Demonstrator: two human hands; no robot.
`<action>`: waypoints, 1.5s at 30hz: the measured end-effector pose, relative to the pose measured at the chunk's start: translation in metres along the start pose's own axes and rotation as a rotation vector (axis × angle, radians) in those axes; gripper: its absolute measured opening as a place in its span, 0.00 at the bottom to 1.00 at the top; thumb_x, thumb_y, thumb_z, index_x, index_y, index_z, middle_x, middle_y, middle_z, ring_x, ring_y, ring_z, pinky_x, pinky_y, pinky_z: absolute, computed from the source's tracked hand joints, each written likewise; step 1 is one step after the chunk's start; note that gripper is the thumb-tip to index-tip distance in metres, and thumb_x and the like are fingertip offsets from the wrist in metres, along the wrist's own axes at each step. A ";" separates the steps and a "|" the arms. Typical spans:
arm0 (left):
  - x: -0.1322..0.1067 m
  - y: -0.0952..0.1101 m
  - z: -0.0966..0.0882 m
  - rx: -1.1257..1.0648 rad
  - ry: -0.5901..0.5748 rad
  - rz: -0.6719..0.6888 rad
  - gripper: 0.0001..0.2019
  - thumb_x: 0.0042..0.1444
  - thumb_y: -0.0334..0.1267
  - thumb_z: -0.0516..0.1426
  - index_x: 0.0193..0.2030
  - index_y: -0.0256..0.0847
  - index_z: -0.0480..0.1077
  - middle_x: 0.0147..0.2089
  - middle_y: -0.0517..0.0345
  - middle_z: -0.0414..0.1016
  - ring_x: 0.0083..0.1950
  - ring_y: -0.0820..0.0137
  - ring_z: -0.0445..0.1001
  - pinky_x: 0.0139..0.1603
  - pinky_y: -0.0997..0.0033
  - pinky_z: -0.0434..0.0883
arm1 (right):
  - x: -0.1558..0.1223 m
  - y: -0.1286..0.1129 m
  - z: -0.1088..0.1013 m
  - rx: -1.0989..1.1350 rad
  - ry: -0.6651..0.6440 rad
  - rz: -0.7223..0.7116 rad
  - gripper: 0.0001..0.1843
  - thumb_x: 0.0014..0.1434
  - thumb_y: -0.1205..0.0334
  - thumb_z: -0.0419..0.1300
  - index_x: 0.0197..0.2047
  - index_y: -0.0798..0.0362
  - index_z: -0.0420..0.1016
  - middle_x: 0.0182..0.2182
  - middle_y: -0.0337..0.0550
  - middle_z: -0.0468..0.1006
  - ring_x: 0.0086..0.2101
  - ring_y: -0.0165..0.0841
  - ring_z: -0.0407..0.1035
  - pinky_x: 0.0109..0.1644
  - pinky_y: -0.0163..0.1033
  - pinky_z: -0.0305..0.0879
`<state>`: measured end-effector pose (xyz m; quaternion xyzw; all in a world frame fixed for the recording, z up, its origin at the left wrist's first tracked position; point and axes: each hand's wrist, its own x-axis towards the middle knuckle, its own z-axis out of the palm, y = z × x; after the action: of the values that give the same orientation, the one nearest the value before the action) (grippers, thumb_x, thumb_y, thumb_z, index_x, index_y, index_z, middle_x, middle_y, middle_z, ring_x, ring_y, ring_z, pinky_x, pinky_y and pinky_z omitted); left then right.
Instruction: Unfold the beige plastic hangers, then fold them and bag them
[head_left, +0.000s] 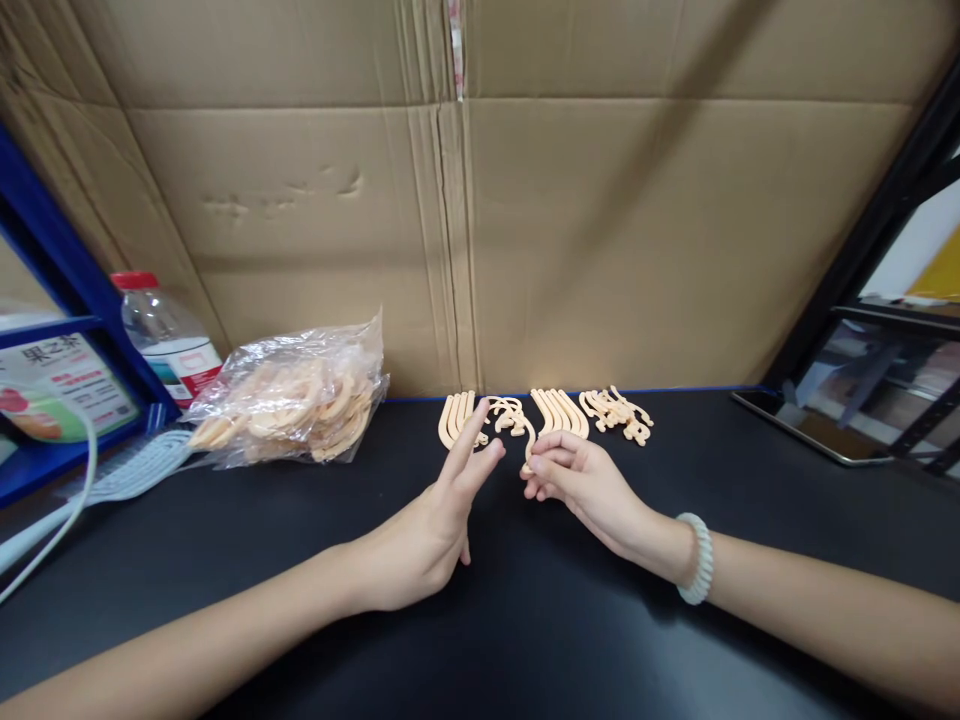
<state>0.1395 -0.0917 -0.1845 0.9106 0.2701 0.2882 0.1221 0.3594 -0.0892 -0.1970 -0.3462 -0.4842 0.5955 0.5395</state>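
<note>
Right hand [589, 492]: pinching, thumb against fingers, the lower end of one slender, curved, pale-beige strip [533, 434], which is rising beside the small pieces at the back of the black, smooth table [337, 640]. Left hand [427, 535]: holding nothing visible, fingers spread, hovering near the left row of hooked, flat beige strips [451, 420]. Also lying out: a matching right row of hooked, flat beige strips [558, 412], and small, curly beige pieces in a left cluster [511, 414] and a right cluster [616, 412] (exact counts are escaping the eye). Setting-out is seemingly standing part done: both rows are lying aligned, the clusters are lying loose, and the crumpled, clear plastic bag [292, 395] is holding many beige pieces.
</note>
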 end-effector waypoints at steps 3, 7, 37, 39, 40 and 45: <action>0.002 0.002 -0.005 -0.327 -0.063 0.007 0.44 0.55 0.23 0.53 0.70 0.68 0.40 0.76 0.59 0.27 0.62 0.45 0.64 0.24 0.77 0.76 | 0.000 0.001 -0.001 0.052 0.029 0.009 0.22 0.43 0.59 0.74 0.36 0.53 0.67 0.27 0.38 0.78 0.26 0.29 0.73 0.33 0.36 0.68; 0.011 0.008 -0.009 -0.760 -0.010 -0.050 0.46 0.61 0.25 0.53 0.66 0.80 0.28 0.75 0.68 0.18 0.63 0.49 0.63 0.30 0.73 0.78 | 0.000 0.001 -0.002 0.095 0.054 0.028 0.25 0.46 0.58 0.73 0.44 0.54 0.68 0.29 0.39 0.78 0.28 0.29 0.73 0.36 0.36 0.68; 0.007 0.015 0.008 -0.816 0.281 -0.486 0.13 0.53 0.37 0.64 0.33 0.43 0.60 0.38 0.54 0.84 0.39 0.66 0.82 0.38 0.72 0.76 | -0.006 -0.010 -0.006 -0.100 -0.337 0.164 0.14 0.56 0.55 0.67 0.35 0.57 0.71 0.36 0.48 0.80 0.38 0.36 0.78 0.42 0.38 0.72; 0.006 0.015 0.008 -0.819 0.277 -0.458 0.13 0.54 0.36 0.63 0.33 0.43 0.60 0.39 0.55 0.83 0.42 0.65 0.82 0.40 0.71 0.76 | -0.005 -0.011 -0.006 -0.086 -0.340 0.176 0.14 0.56 0.56 0.67 0.34 0.57 0.71 0.35 0.47 0.80 0.37 0.35 0.78 0.42 0.37 0.72; 0.005 0.016 0.009 -0.824 0.278 -0.445 0.13 0.54 0.36 0.63 0.32 0.43 0.60 0.39 0.55 0.83 0.42 0.64 0.82 0.41 0.70 0.77 | -0.005 -0.011 -0.006 -0.076 -0.340 0.181 0.14 0.56 0.56 0.67 0.34 0.57 0.71 0.35 0.47 0.80 0.37 0.35 0.78 0.41 0.37 0.72; 0.005 0.015 0.010 -0.833 0.288 -0.425 0.13 0.53 0.36 0.64 0.31 0.42 0.61 0.40 0.53 0.83 0.42 0.62 0.82 0.43 0.66 0.77 | -0.003 -0.011 -0.007 -0.061 -0.341 0.195 0.14 0.55 0.56 0.68 0.34 0.57 0.70 0.34 0.46 0.80 0.36 0.35 0.78 0.41 0.37 0.72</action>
<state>0.1551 -0.1020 -0.1851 0.6600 0.3256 0.4633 0.4936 0.3697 -0.0915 -0.1893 -0.3017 -0.5505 0.6801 0.3788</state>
